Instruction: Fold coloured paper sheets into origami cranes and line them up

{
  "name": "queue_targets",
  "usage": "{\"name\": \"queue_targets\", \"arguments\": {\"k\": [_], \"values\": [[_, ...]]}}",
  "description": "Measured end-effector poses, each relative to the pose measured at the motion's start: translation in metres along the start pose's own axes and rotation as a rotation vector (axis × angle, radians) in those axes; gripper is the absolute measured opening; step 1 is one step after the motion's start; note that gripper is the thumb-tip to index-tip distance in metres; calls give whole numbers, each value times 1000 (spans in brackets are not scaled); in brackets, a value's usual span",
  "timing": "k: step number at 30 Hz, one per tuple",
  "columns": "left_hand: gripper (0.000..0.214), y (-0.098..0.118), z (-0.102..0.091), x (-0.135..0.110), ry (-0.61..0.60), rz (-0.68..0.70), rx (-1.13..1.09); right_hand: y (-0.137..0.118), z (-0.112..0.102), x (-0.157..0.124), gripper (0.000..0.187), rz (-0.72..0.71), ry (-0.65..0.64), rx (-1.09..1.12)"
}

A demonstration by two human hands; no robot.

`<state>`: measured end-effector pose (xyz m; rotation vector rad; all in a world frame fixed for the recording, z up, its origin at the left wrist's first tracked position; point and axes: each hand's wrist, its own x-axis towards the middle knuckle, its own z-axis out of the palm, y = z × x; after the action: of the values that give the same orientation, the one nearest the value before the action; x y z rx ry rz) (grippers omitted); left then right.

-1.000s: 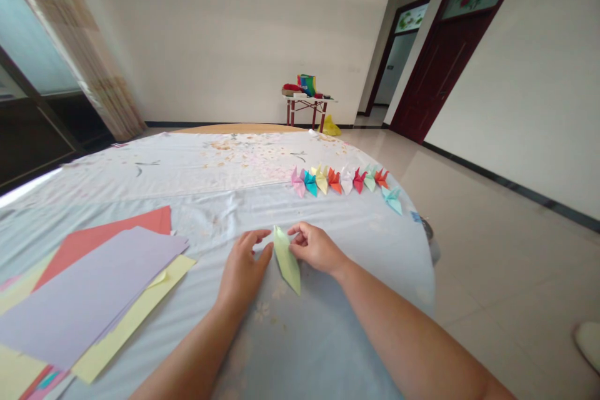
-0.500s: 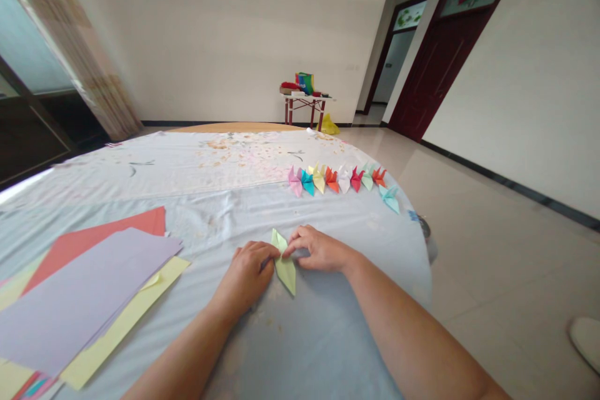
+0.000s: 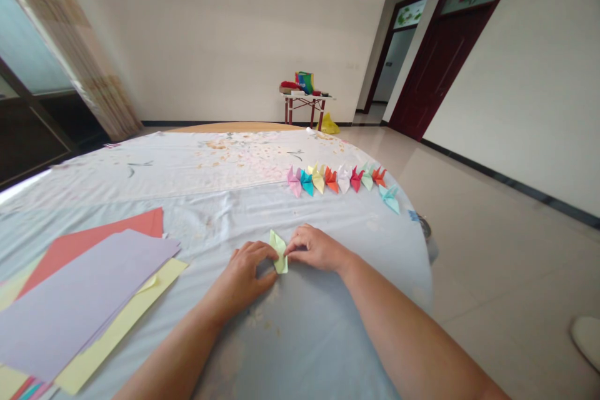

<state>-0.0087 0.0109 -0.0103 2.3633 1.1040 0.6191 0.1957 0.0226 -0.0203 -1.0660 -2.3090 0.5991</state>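
A small piece of light green folded paper [image 3: 278, 247] lies on the tablecloth between my two hands. My left hand [image 3: 246, 272] grips its left side, fingers on the edge and the thumb near the lower corner. At its right edge, my right hand [image 3: 316, 249] pinches the paper between thumb and fingertips. The upper end of the paper is pointed, and the lower end looks folded up and blunt. Fingers hide part of both side edges.
Several folded paper cranes [image 3: 344, 179] stand in a row at the table's right, with a light blue one [image 3: 389, 199] nearer. Purple sheets [image 3: 94, 294] lie over red [image 3: 103, 231] and yellow paper [image 3: 124, 325] at left. The round table's edge curves on the right.
The lower point of the green paper no longer reaches toward me; the piece is now shorter and blunt there. My left thumb has spread away from the fingers. Both hands stay in nearly the same place.
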Motion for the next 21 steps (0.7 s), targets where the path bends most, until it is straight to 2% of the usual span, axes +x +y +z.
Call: {"name": "queue_targets", "arguments": {"k": [3, 6, 13, 21], "values": [[15, -1, 1, 1, 0, -13, -8, 2, 2, 1, 11, 10, 30, -3], [21, -4, 2, 1, 7, -24, -10, 2, 2, 1, 12, 25, 47, 5], [25, -7, 10, 3, 88, -59, 9, 3, 0, 2, 9, 43, 11, 22], [26, -6, 17, 6, 133, -98, 119, 1, 7, 8, 14, 59, -23, -128]]}}
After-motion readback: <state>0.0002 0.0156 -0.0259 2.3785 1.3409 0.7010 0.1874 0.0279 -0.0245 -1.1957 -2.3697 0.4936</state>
